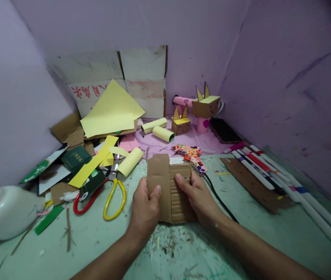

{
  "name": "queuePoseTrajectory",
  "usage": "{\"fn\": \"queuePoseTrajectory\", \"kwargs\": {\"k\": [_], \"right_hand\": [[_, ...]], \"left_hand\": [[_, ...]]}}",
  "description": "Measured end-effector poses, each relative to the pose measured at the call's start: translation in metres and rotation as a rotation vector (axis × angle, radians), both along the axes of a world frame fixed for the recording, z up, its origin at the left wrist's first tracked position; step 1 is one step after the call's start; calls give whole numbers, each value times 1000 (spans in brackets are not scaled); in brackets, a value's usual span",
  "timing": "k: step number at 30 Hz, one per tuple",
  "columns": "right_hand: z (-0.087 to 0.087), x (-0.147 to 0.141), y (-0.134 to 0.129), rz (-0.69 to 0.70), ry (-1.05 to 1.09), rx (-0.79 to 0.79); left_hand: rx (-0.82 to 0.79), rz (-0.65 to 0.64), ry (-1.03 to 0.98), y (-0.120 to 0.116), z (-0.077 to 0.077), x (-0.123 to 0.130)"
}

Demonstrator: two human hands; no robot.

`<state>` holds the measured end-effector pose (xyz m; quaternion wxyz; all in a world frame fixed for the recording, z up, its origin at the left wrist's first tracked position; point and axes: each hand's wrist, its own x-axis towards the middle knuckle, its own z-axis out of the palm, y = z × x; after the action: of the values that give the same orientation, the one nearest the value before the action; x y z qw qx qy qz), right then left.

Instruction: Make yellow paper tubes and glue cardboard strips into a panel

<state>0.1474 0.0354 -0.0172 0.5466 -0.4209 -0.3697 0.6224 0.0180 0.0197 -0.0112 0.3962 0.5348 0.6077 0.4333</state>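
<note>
Between my hands is a brown piece of cardboard (163, 198), its left part smooth and creased, its right part showing ridged corrugation. My left hand (145, 206) grips the left edge, thumb on the front face. Around the right edge my right hand (199, 194) is closed, its thumb pressed on the ridges. Just beyond the cardboard lies a glue gun (193, 155) wrapped in floral covering, its black cord running right. To the left are scissors (114, 182) with one red and one yellow handle loop, next to a pale yellow paper-covered tube (129, 162).
Paper and cardboard scraps (78, 157) pile up at left beside a white pot (11, 212). At the back stand a cardboard box with pointed ears (181, 125) and a pink-legged figure (203, 123). A phone (225, 130) and several markers (276, 177) lie at right.
</note>
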Motion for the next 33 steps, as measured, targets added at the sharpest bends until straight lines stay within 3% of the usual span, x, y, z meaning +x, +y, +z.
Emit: {"fn": "queuePoseTrajectory", "kwargs": {"k": [33], "right_hand": [[-3,-1,0,-35,-84,51]], "left_hand": [[51,12,59,1,-3,0]]}}
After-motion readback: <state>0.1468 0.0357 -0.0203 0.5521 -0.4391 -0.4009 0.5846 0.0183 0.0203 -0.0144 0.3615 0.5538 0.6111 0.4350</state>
